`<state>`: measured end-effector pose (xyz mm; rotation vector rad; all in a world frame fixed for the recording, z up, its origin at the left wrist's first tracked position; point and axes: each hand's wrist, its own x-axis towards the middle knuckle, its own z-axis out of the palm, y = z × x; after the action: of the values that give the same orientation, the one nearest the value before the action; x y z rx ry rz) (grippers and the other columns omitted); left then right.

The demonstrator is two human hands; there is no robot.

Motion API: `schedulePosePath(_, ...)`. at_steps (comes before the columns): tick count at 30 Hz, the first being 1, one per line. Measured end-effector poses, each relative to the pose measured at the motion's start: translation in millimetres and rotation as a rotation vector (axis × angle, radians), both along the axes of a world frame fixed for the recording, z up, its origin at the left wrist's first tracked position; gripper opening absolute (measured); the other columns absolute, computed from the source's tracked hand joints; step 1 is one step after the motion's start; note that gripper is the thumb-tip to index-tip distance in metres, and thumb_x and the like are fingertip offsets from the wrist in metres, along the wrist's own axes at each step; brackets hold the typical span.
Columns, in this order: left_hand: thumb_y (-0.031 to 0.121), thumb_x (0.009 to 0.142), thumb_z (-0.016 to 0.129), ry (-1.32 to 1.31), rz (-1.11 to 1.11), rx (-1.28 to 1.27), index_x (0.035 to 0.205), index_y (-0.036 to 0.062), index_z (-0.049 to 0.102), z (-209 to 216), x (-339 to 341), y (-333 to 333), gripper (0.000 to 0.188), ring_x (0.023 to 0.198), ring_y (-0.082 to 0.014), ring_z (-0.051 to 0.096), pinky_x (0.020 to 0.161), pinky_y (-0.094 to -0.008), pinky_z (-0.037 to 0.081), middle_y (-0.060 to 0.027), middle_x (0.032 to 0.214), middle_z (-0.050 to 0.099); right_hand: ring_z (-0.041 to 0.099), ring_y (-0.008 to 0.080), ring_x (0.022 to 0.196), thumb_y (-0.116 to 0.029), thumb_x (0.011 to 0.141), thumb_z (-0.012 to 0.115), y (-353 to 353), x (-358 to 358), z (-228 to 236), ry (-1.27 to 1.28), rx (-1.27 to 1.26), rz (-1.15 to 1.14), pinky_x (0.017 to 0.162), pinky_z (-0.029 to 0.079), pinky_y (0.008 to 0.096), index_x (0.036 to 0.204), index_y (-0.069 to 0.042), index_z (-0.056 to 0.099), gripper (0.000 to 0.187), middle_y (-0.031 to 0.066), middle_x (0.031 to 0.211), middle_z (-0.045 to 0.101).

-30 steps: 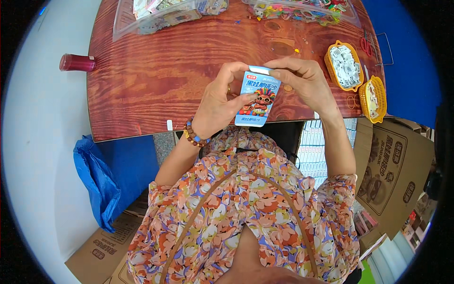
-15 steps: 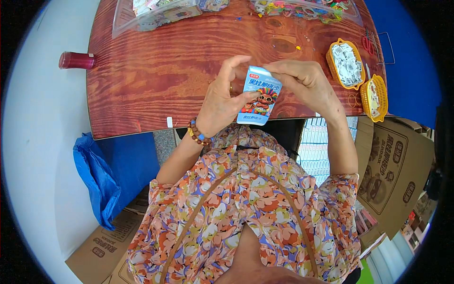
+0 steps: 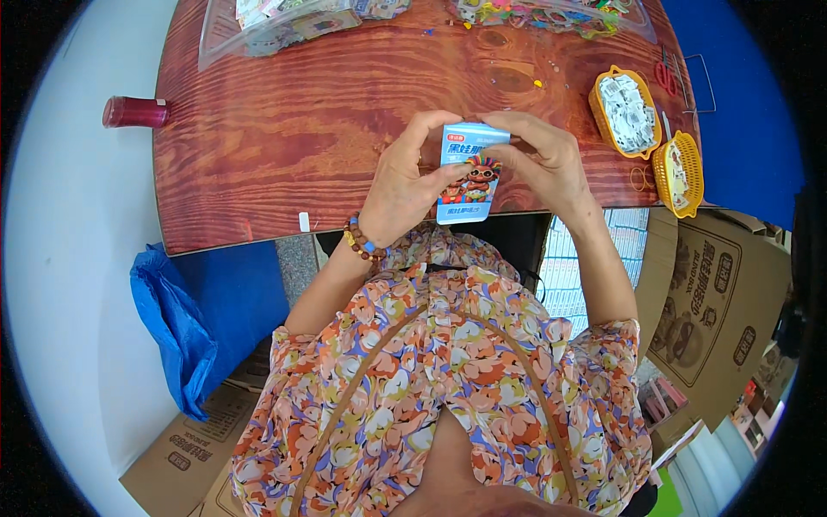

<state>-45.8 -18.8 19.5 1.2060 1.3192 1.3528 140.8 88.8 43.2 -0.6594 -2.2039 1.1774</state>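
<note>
A small light-blue cardboard box (image 3: 463,195) with a cartoon figure on its front is held upright between my hands, over the table's near edge. My left hand (image 3: 407,177) grips its left side, thumb across the front and fingers behind. On the other side, my right hand (image 3: 544,164) has its thumb on the upper front and its fingers at the top right corner. The box's top edge looks closed; its back is hidden from me.
The wooden table (image 3: 284,138) carries a clear bin of packets (image 3: 301,30) and another of colourful rings (image 3: 551,17) at the back. Two yellow baskets (image 3: 594,108) with small packets stand right, near red scissors (image 3: 663,77). A dark red jar (image 3: 136,112) sits at the left edge.
My right hand has moved from the box's open-looking top corner down onto its front and right side. The box has turned slightly more upright, and its top now looks closed.
</note>
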Motion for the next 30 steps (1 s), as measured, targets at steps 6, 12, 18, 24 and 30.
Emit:
schedulePosePath(6,0.005,0.084,0.073,0.024,-0.072,-0.026,0.121,0.0051,0.059,-4.1,-4.2,1.3,0.04,0.103,-0.0158,0.066,0.084,-0.0313,0.055,-0.0091,0.114,0.066,0.07,0.0218,0.095,-0.001,0.083,0.073,15.7,1.9,-12.9,0.029,0.185,0.088,0.079,0.057,0.0294,0.113,-0.002,0.07,0.03,0.013,0.109,0.071)
schedulePosePath(12,0.005,0.084,0.073,-0.036,-0.04,-0.14,0.119,0.0047,0.062,-5.0,-7.0,5.4,0.037,0.103,-0.0156,0.066,0.084,-0.031,0.055,-0.009,0.113,0.067,0.069,0.0183,0.094,-0.002,0.084,0.072,16.0,-7.0,-4.6,0.043,0.079,0.084,0.078,0.056,0.029,0.106,0.0,0.072,0.023,0.0116,0.106,0.071)
schedulePosePath(18,0.011,0.086,0.073,-0.042,-0.022,-0.151,0.133,0.0034,0.053,-11.9,-19.7,10.5,0.051,0.097,-0.0173,0.067,0.081,-0.0308,0.055,-0.0133,0.108,0.069,0.065,0.0124,0.087,-0.005,0.093,0.065,18.0,-6.8,-24.9,0.0,-0.436,-0.089,0.078,0.053,0.0275,0.101,0.003,0.069,0.012,0.0049,0.096,0.069)
schedulePosePath(24,0.025,0.065,0.092,0.594,0.255,0.128,0.155,0.0018,0.013,-11.1,-15.7,11.0,0.122,0.138,-0.0316,0.036,0.112,-0.0433,0.035,-0.0214,0.155,0.024,0.066,0.0128,0.084,-0.013,0.097,0.06,18.2,-42.6,-51.5,0.532,-1.222,-0.24,0.074,0.058,0.0295,0.109,-0.001,0.063,0.018,0.003,0.094,0.066)
schedulePosePath(30,0.01,0.064,0.092,0.008,0.51,0.213,0.139,0.0027,0.037,13.6,-60.3,19.2,0.093,0.126,-0.0252,0.048,0.106,-0.0395,0.045,-0.0121,0.136,0.045,0.066,0.0165,0.084,-0.015,0.096,0.06,38.9,-134.8,-2.5,0.109,-0.638,0.137,0.073,0.054,0.032,0.102,-0.002,0.065,0.015,0.0048,0.091,0.066)
